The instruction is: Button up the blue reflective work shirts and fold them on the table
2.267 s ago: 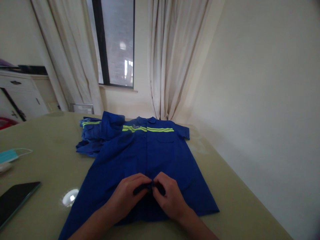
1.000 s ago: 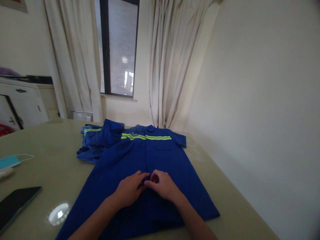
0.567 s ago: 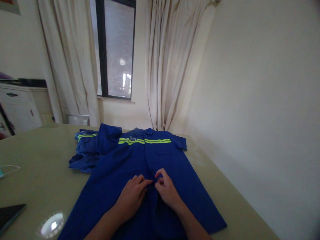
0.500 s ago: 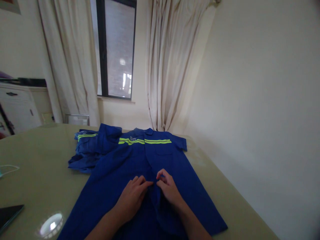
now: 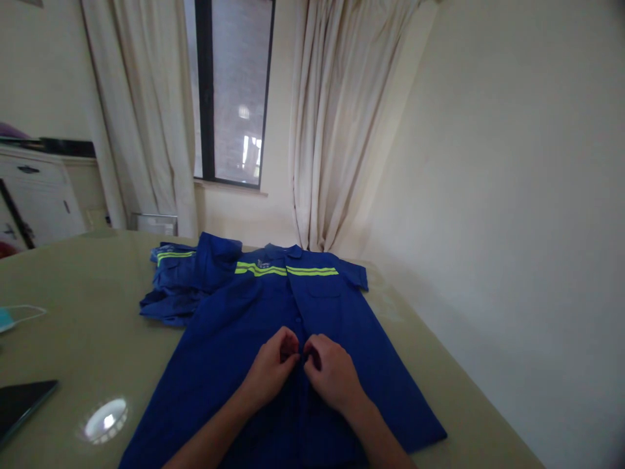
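Observation:
A blue short-sleeved work shirt with yellow-green stripes across the chest lies front up, its collar at the far end. My left hand pinches the shirt's front edge at the middle, fingers curled. Close beside it, my right hand grips the other front edge, thumb and fingertips together. The fingertips of both hands nearly meet over the front opening. A button shows just above them; whatever lies between the fingertips is hidden.
More folded blue clothing is piled at the shirt's left on the glossy table. A dark flat device and a light-blue face mask lie at the left edge. A wall runs along the right.
My left fingers have gone from spread out over the cloth to a curled pinch. The right hand has closed its fingers on the front edge. The view has tilted slightly down.

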`<state>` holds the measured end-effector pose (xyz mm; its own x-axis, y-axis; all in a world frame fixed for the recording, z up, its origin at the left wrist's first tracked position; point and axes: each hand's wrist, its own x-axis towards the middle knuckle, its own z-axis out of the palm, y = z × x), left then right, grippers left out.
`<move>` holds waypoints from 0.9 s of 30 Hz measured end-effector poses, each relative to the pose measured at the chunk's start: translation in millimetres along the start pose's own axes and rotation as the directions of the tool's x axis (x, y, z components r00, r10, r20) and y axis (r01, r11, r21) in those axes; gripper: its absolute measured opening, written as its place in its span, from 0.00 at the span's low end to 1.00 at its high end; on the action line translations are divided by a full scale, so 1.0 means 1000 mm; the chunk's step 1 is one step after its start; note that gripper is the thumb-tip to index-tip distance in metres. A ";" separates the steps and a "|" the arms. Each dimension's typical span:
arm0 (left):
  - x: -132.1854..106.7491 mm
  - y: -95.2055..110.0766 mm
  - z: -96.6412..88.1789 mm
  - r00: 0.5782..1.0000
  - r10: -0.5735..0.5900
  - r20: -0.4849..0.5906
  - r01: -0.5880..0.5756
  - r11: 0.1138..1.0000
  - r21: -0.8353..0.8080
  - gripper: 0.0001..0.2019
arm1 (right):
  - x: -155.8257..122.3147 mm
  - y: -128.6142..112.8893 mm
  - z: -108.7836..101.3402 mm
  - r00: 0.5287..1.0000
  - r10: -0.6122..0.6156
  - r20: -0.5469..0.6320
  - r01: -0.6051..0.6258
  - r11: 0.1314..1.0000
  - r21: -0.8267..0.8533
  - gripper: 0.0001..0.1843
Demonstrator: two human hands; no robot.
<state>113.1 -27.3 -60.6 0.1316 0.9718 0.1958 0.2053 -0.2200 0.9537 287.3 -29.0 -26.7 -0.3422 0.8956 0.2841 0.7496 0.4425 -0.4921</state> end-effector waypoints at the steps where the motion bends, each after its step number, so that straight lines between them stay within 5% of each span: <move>1: 0.001 -0.001 0.000 1.000 -0.009 -0.019 0.008 0.999 -0.052 0.06 | -0.001 0.000 -0.001 1.000 -0.027 0.008 0.027 1.000 -0.003 0.09; 9: 0.002 -0.002 -0.007 0.987 -0.121 -0.105 0.085 0.953 -0.292 0.12 | -0.002 -0.001 0.003 0.967 -0.254 -0.032 0.248 0.960 -0.130 0.08; 15: 0.003 -0.010 -0.010 0.980 -0.201 0.007 0.188 0.907 -0.376 0.22 | -0.001 0.005 0.008 0.933 -0.354 -0.064 0.336 0.921 -0.198 0.09; 21: 0.002 -0.006 -0.003 0.990 -0.102 -0.098 0.079 0.974 -0.212 0.18 | 0.001 0.007 0.014 0.951 -0.302 -0.071 0.300 0.953 -0.043 0.09; 27: -0.001 -0.002 0.000 0.986 0.012 -0.166 -0.026 0.996 -0.086 0.10 | 0.001 0.006 0.015 0.990 -0.136 -0.038 0.140 0.981 0.133 0.08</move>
<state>112.4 -28.1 -62.7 -0.0283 0.9698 0.2423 0.1180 -0.2375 0.9642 282.6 -24.4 -41.9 -0.4196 0.8247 0.3792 0.6124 0.5656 -0.5523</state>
